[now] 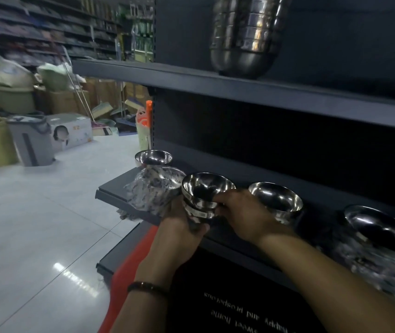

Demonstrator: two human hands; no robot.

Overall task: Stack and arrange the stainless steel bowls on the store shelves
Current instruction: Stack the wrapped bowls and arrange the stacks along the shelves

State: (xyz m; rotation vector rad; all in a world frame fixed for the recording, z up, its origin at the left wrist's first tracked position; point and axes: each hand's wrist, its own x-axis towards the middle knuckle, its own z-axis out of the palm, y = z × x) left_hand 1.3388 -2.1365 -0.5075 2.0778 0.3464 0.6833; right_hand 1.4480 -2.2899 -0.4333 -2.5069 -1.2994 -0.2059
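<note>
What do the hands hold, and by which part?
A stack of steel bowls: left hand grips its lower side, right hand pinches the top rim.

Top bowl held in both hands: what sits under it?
Under the top bowl, more nested steel bowls show as stacked rims. The left hand wraps the stack's base and the right hand covers its right side, so the count stays hidden.

Glossy stainless steel bowls (207, 188), matt dark metal shelf (239, 88), crinkled clear plastic wrap (153, 191), shiny floor tiles (47, 212)
</note>
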